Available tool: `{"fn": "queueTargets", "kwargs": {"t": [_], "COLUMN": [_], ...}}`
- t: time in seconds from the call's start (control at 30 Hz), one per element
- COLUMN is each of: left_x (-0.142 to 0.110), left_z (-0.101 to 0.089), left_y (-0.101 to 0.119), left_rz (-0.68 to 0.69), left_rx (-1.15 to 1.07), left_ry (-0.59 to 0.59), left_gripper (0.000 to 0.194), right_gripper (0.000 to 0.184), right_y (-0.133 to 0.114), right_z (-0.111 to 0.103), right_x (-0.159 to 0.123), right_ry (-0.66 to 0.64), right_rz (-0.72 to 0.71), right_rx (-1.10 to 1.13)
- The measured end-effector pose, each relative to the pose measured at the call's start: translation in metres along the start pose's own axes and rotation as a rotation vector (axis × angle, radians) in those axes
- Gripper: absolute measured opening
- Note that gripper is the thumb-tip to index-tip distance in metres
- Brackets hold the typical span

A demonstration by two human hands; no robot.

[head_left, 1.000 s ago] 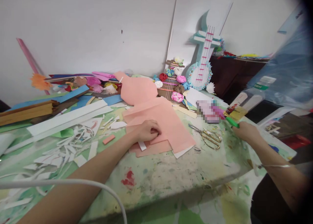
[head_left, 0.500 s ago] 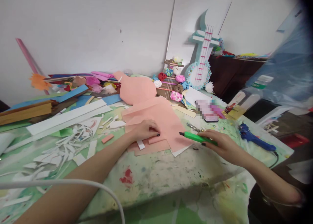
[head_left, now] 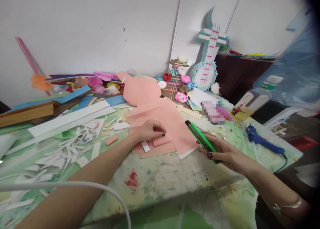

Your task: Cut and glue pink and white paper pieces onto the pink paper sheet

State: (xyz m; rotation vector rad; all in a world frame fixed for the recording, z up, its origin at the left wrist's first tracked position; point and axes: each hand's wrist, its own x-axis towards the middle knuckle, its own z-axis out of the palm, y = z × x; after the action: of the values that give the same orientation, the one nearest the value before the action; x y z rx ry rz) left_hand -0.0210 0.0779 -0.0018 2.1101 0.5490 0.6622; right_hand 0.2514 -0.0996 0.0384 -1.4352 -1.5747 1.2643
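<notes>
My right hand (head_left: pixel 222 153) is closed around a green utility knife (head_left: pixel 202 139), its dark tip pointing up and left above the edge of the pink paper (head_left: pixel 172 117). On that paper rests my left hand (head_left: pixel 152 130), its fingers curled toward the thumb; what lies between them, if anything, is hidden. Just below its thumb is a small folded pink piece (head_left: pixel 161 141), and a white strip (head_left: pixel 145 146) lies beside it. Behind the sheet lies a pink cutout with a rounded body and narrow neck (head_left: pixel 142 91). Partly behind my right hand are metal scissors (head_left: pixel 216 133).
White paper scraps (head_left: pixel 65 149) and long white strips (head_left: pixel 70 119) cover the left side. A blue glue gun (head_left: pixel 265 142) lies at right, near a clear bottle (head_left: pixel 265 92). A teal paper lute (head_left: pixel 207 62) leans at the back. A white cable (head_left: pixel 100 186) crosses the foreground.
The knife has turned in my right hand, from nearly level to slanting, with its tip raised. My left hand stays on the pink paper. The view has shifted slightly.
</notes>
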Motion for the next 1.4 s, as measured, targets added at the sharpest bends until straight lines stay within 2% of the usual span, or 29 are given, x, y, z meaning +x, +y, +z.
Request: {"fn": "queueTargets", "kwargs": {"t": [0.17,0.43,0.57,0.67,0.73,0.87,0.97,1.03,1.13,1.23,1.4], "left_x": [-0.001,0.0,0.0,0.0,0.0,0.001,0.001,0.001,0.001,0.001,0.001], "left_z": [-0.002,0.003,0.002,0.002,0.001,0.001,0.001,0.0,0.0,-0.001,-0.001], "left_y": [0.002,-0.001,-0.003,-0.004,-0.003,-0.004,-0.004,-0.004,-0.004,-0.004,-0.006], "left_rz": [-0.028,0.021,0.049,0.067,0.081,0.11,0.138,0.154,0.171,0.182,0.192], "left_rx": [-0.025,0.009,0.035,0.056,0.071,0.116,0.154,0.172,0.19,0.204,0.198], "left_ry": [-0.03,-0.048,-0.064,-0.065,-0.065,-0.065,-0.079,-0.089,-0.094,-0.095,-0.097], "left_gripper": [0.012,0.013,0.014,0.011,0.009,0.01,0.014,0.015,0.015,0.017,0.017], "right_gripper": [0.04,0.028,0.028,0.033,0.037,0.042,0.034,0.029,0.037,0.027,0.032], "right_y": [0.003,0.006,0.013,0.014,0.013,0.013,0.013,0.012,0.012,0.015,0.018], "right_z": [0.002,0.006,0.007,0.007,0.004,-0.006,-0.012,-0.014,-0.015,-0.017,-0.019], "right_x": [-0.004,-0.005,-0.003,0.0,0.003,0.012,0.018,0.021,0.023,0.024,0.022], "right_ry": [0.01,0.032,0.133,0.138,0.117,0.127,0.149,0.122,0.069,0.076,0.059], "right_rz": [-0.04,-0.041,-0.017,0.078,0.127,0.102,0.057,0.011,-0.017,-0.022,0.075], "right_rx": [-0.025,0.043,0.089,0.055,-0.012,-0.312,-0.538,-0.607,-0.57,-0.477,-0.131]}}
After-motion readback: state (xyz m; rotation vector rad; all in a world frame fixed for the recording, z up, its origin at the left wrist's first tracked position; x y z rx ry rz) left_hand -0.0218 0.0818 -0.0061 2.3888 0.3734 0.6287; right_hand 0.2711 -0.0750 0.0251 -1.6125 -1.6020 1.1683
